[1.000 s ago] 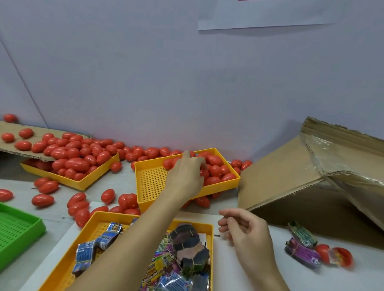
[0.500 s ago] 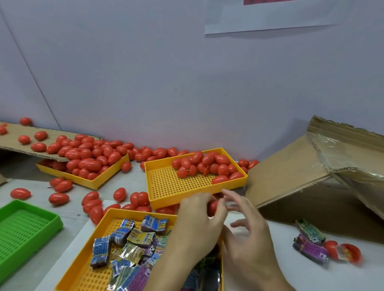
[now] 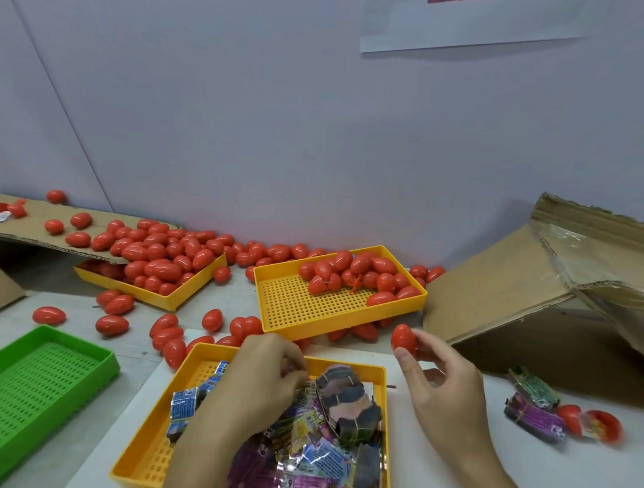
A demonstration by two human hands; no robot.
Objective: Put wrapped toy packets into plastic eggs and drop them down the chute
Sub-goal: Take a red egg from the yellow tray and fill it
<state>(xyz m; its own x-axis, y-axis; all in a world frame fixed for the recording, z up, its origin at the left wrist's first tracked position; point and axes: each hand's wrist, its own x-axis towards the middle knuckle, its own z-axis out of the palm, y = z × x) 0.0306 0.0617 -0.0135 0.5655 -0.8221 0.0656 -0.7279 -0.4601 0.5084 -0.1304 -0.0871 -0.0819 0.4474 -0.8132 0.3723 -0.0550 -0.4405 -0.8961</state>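
Red plastic egg (image 3: 404, 339) stands upright, pinched by the right hand (image 3: 443, 389); the left hand (image 3: 267, 374), just left and lower, fingers the toy packets (image 3: 304, 442); what it grips I cannot tell.

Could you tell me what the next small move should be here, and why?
Probably lift one wrapped packet out of the near yellow tray. The left hand is curled down among the packets there, while the right hand holds a red egg ready beside it.
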